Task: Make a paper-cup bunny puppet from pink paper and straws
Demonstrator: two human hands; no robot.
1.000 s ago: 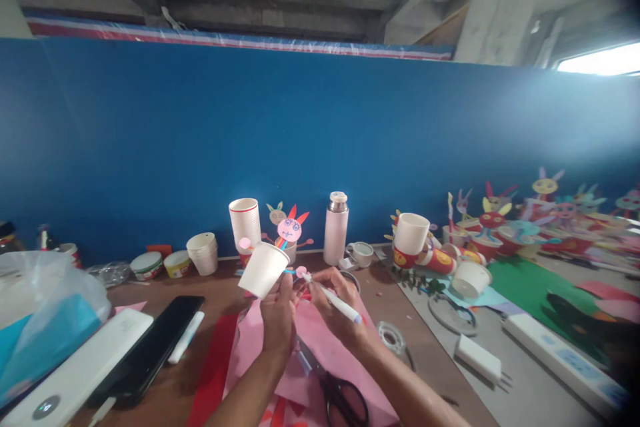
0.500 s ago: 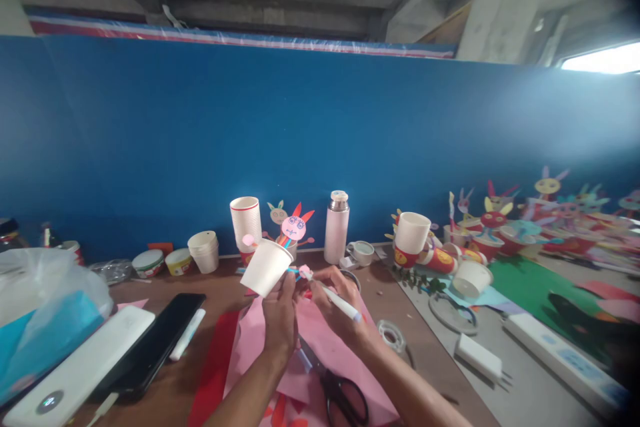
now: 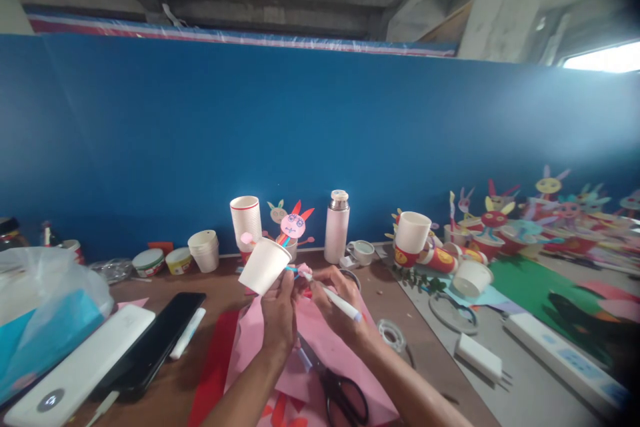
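Observation:
My left hand (image 3: 280, 313) is closed around a white paper cup (image 3: 265, 267), which it holds tilted above the pink paper. A pink paper rabbit face (image 3: 293, 226) with red ears rises from the cup's mouth on striped strips. Pink paper rounds end the side strips; one round (image 3: 303, 270) lies between my hands. In my right hand (image 3: 336, 297) is a white marker (image 3: 341, 303) with a pale purple end, its tip at that round. Below my hands, black-handled scissors (image 3: 343, 390) lie on pink paper (image 3: 300, 373), over a red sheet (image 3: 213, 367).
Along the blue partition (image 3: 280, 120) stand stacked cups (image 3: 245, 223), a pink thermos (image 3: 337, 227) and small tubs (image 3: 149, 263). A phone (image 3: 155, 340) and power bank (image 3: 80, 367) lie left. At right are tape (image 3: 391, 335), a power strip (image 3: 565, 360) and several paper-rabbit cups (image 3: 487, 237).
The cup and its rabbit face have shifted very slightly left and up with my left hand. My right hand keeps the marker at the pink round.

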